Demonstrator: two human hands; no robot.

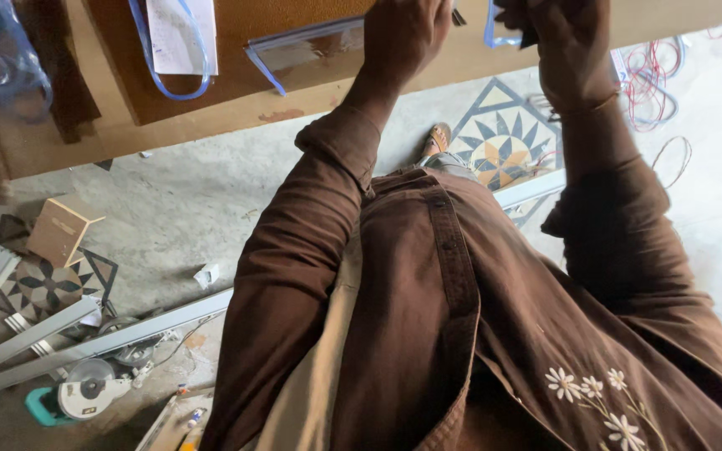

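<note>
Your left hand [403,38] curled on a clear plastic strip [302,46] lying on the wooden counter [236,100], your right hand [566,42] closed, grip unclear, concrete floor [177,209] below, patterned tile [507,142], metal rails [102,338]

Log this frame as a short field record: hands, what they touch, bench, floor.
left hand: closed on the edge of a clear plastic sheet with blue trim
right hand: raised at the bench edge, closed on a blue-edged piece; grip partly hidden
bench: brown board, paper sheet lying on it
floor: grey concrete, metal rails, circular saw, small wooden box, red wires
clothing: brown shirt with flower embroidery
</note>
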